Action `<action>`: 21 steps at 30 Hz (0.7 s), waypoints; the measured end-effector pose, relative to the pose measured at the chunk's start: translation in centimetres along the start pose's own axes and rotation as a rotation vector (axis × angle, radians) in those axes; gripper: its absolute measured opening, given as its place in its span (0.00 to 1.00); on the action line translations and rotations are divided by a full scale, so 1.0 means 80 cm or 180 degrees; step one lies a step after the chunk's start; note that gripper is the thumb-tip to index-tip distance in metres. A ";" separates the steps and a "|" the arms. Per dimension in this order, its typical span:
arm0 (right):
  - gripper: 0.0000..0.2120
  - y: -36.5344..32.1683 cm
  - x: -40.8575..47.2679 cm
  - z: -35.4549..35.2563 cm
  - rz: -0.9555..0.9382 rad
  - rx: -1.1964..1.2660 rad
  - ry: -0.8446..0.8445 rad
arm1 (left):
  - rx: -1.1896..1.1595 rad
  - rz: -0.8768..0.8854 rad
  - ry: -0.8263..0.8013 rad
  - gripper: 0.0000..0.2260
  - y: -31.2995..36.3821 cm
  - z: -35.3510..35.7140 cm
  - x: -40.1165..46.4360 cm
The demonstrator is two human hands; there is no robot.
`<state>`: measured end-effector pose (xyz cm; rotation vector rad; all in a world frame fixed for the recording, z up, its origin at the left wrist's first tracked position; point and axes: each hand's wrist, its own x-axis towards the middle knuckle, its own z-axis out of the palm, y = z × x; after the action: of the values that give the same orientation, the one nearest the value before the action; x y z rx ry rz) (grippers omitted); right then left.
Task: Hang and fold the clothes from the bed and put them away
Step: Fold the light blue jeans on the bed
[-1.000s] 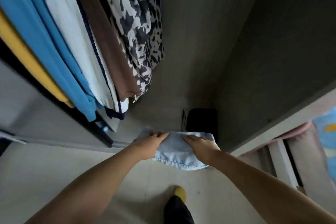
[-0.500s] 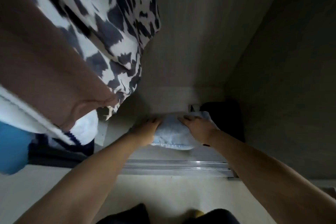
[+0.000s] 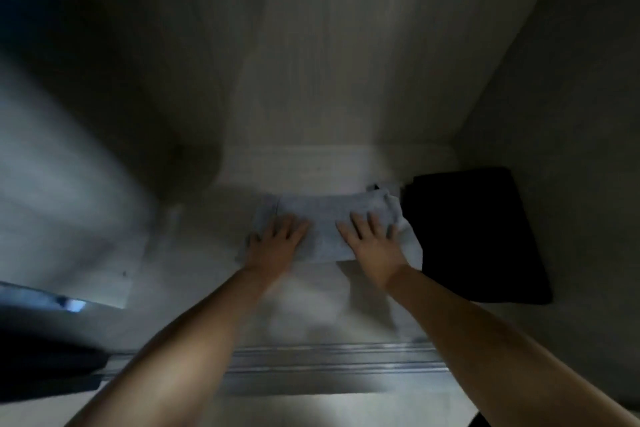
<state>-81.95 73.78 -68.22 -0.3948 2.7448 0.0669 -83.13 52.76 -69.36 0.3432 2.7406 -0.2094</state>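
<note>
**Clothes: one folded piece down on the wardrobe floor**

Clothes hanging at far left (image 3: 52, 156), blurred, apparently already up on the rail. Next along, left hand (image 3: 277, 243) lying flat on the left end of the folded light-blue garment (image 3: 325, 222), fingers spread, palm down, pressing rather than pinching. Folded garment resting on the wardrobe floor (image 3: 311, 302), inside the sliding-door track (image 3: 329, 360), toward the back panel. Right hand (image 3: 375, 246) flat on its right half, fingers likewise spread and pressing; nothing gripped by either hand. Just right of that, touching or nearly touching the garment's edge, a black folded item (image 3: 474, 236) against the right wall.

Judged progress: this piece folded and set in place, only the smoothing and letting go left for it. Bed out of view, so no telling how many clothes remain to hang or fold.
</note>
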 end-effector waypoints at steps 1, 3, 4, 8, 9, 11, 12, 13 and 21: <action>0.32 -0.005 -0.002 0.026 0.0051 0.0026 -0.0164 | -0.0059 0.0036 -0.0110 0.29 0.005 0.026 -0.001; 0.37 -0.011 -0.009 0.073 0.0151 0.0007 -0.0318 | -0.0117 0.0032 -0.0124 0.28 0.020 0.074 -0.011; 0.39 -0.012 -0.013 0.089 0.0159 -0.0027 -0.0315 | -0.0244 0.0000 -0.0028 0.29 0.027 0.089 -0.017; 0.40 -0.003 -0.016 0.111 0.0010 -0.0082 -0.0365 | -0.0462 -0.0060 0.0136 0.35 0.038 0.124 -0.024; 0.40 -0.003 -0.015 0.111 0.0011 -0.0060 -0.0413 | -0.0423 -0.0068 0.0086 0.35 0.036 0.126 -0.022; 0.41 -0.005 -0.013 0.109 0.0055 -0.0010 -0.0519 | -0.0432 -0.0101 0.0001 0.35 0.035 0.126 -0.021; 0.40 -0.007 -0.012 0.108 0.0076 0.0007 -0.0542 | -0.0433 -0.0112 -0.0037 0.34 0.034 0.125 -0.021; 0.40 -0.009 -0.011 0.108 0.0084 0.0010 -0.0598 | -0.0438 -0.0090 -0.0114 0.35 0.033 0.121 -0.021; 0.34 -0.007 -0.012 0.009 -0.0005 0.0349 -0.1111 | -0.0380 0.0388 -0.0779 0.39 -0.006 0.023 -0.034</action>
<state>-80.72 73.59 -68.54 -0.3210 2.3915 -0.0145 -80.20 51.36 -69.95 0.4203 2.4687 -0.0508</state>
